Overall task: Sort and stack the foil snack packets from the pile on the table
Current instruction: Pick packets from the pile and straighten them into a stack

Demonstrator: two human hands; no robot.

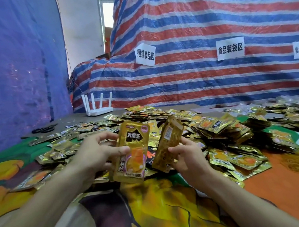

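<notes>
Striped tarpaulin (209,22): red, blue and white, hanging as a wall behind the pile and filling most of the view.
Blue sheet (9,64): hanging to the left of the pile.
Table cloth (274,183): printed in orange, green and yellow, spread under the pile and reaching to the near edge.
Pile (220,124): hundreds of gold foil snack packets lying loose across the middle and right of the table, some overlapping in rough rows.
Left hand (95,153): raised just in front of the pile, thumb across the front of a packet and fingers curled behind it.
Right hand (187,157): raised in front of the pile beside the left hand, gripping a second packet near its lower edge.
Front-facing packet (132,152): upright in the left hand, its printed face toward the camera.
Second packet (167,145): tilted in the right hand, its label side showing, just beside the first.
Router (99,109): white, with several antennas, behind the pile's left end.
Paper signs (230,48): white, with printed characters, on the tarpaulin above the pile.
Scissors (44,128): dark, lying left of the pile.
</notes>
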